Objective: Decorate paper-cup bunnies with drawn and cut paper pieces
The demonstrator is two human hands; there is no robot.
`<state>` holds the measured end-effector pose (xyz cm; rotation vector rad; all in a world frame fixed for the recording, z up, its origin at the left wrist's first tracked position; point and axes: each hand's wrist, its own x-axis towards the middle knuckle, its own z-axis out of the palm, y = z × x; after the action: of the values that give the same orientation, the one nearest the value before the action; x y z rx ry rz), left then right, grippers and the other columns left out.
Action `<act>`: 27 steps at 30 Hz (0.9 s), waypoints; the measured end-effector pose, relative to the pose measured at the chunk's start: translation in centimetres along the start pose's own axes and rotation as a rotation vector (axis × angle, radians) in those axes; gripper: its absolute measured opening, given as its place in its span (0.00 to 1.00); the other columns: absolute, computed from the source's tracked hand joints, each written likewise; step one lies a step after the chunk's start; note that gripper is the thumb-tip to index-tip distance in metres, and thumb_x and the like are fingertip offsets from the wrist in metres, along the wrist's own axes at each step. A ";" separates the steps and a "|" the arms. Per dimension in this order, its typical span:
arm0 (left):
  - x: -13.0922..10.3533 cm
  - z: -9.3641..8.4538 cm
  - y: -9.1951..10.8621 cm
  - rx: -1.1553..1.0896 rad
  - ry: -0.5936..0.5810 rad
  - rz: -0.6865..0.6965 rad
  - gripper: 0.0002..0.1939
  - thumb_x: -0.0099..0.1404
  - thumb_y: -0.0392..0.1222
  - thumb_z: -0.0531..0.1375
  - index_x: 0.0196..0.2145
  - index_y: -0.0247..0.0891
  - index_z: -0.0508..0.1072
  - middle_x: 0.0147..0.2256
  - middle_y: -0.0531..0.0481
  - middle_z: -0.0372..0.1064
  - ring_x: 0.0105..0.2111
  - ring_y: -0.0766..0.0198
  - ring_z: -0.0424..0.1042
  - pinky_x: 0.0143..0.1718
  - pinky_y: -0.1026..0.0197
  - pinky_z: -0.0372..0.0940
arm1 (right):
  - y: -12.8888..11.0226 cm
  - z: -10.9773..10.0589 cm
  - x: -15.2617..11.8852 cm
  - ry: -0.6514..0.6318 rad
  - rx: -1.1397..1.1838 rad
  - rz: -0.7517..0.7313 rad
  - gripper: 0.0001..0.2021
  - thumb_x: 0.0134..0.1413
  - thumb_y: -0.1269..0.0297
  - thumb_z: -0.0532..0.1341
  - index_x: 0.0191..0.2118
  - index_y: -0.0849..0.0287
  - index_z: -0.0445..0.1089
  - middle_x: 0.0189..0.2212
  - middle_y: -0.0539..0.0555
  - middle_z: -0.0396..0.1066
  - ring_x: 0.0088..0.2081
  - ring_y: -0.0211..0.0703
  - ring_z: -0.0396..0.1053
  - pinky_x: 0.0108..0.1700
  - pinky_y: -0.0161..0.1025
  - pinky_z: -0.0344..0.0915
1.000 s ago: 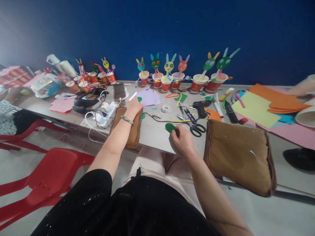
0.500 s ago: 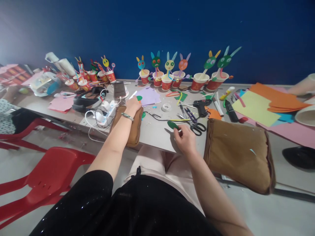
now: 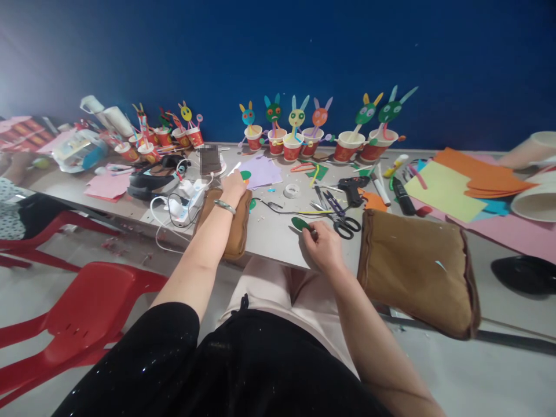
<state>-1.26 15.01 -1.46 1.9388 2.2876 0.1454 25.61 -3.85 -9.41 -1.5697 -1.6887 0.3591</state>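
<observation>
**Green paper oval pinched at the table edge**

Green is the small paper oval (image 3: 300, 223) that the right hand (image 3: 324, 248) pinches by its near edge between thumb and fingertips. The oval lies low over the grey table (image 3: 269, 231), close to the person's body, probably so it stays easy to handle. Just beyond it lie black-handled scissors (image 3: 343, 225), within easy reach of that hand.

The left hand (image 3: 233, 186) reaches farther forward and rests on a brown cushion (image 3: 232, 223) that hangs over the table edge. Its fingers close around a thin white stick (image 3: 234, 168) that points away from the person. A bracelet circles that wrist.

A second, larger brown cushion (image 3: 417, 269) sits to the right. Along the blue wall stands a row of paper cups with bunny figures (image 3: 299, 136), set back, seemingly finished and kept clear of the work area. Coloured paper sheets (image 3: 438, 188) are stacked at far right, and a red chair (image 3: 87, 315) stands at lower left.
</observation>
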 end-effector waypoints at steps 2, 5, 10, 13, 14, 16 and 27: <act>-0.1 0.1 0.0 0.003 0.007 0.008 0.27 0.78 0.48 0.58 0.68 0.30 0.71 0.62 0.25 0.77 0.65 0.40 0.77 0.64 0.46 0.71 | 0.0 0.0 0.0 0.009 -0.002 -0.005 0.10 0.66 0.56 0.58 0.36 0.55 0.72 0.33 0.58 0.74 0.29 0.46 0.66 0.38 0.45 0.63; -0.3 0.1 0.1 0.017 0.020 0.015 0.24 0.78 0.42 0.56 0.67 0.31 0.71 0.61 0.26 0.78 0.64 0.42 0.78 0.63 0.48 0.71 | 0.1 0.2 0.0 0.019 -0.005 -0.029 0.10 0.66 0.56 0.59 0.35 0.55 0.72 0.33 0.57 0.74 0.29 0.46 0.67 0.37 0.44 0.62; -0.6 0.2 0.3 0.044 0.038 0.029 0.23 0.78 0.36 0.55 0.67 0.31 0.72 0.61 0.28 0.78 0.62 0.43 0.79 0.62 0.50 0.72 | 0.3 0.3 -0.1 0.036 0.005 -0.055 0.11 0.66 0.56 0.58 0.35 0.55 0.71 0.32 0.57 0.74 0.28 0.45 0.66 0.36 0.43 0.61; -0.7 0.2 0.3 0.054 0.042 0.048 0.22 0.78 0.34 0.53 0.64 0.29 0.75 0.60 0.27 0.79 0.62 0.43 0.79 0.61 0.51 0.72 | 0.3 0.3 -0.1 0.021 -0.006 -0.054 0.11 0.66 0.56 0.58 0.36 0.55 0.72 0.32 0.57 0.74 0.29 0.45 0.66 0.36 0.43 0.60; -0.7 0.2 0.3 0.057 0.042 0.056 0.22 0.78 0.34 0.53 0.63 0.29 0.76 0.59 0.27 0.79 0.62 0.43 0.79 0.61 0.51 0.72 | 0.2 0.3 -0.1 0.018 -0.011 -0.050 0.11 0.66 0.56 0.58 0.36 0.56 0.72 0.32 0.57 0.74 0.29 0.45 0.65 0.37 0.43 0.60; -0.6 0.2 0.2 0.064 0.040 0.070 0.21 0.77 0.34 0.54 0.61 0.29 0.78 0.59 0.27 0.79 0.62 0.43 0.79 0.62 0.51 0.71 | 0.2 0.3 -0.1 0.004 -0.025 -0.044 0.12 0.66 0.56 0.58 0.36 0.56 0.72 0.32 0.57 0.73 0.29 0.45 0.65 0.37 0.43 0.60; -0.5 0.7 0.2 0.059 0.059 0.082 0.19 0.76 0.31 0.55 0.55 0.26 0.82 0.55 0.27 0.81 0.59 0.44 0.79 0.61 0.55 0.69 | 0.2 0.2 -0.1 -0.044 -0.059 -0.019 0.13 0.66 0.55 0.58 0.37 0.57 0.73 0.32 0.58 0.73 0.30 0.47 0.66 0.37 0.43 0.59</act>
<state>-0.85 14.58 -2.06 2.0854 2.2745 0.1476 25.57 -3.81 -9.73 -1.5977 -1.7610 0.3394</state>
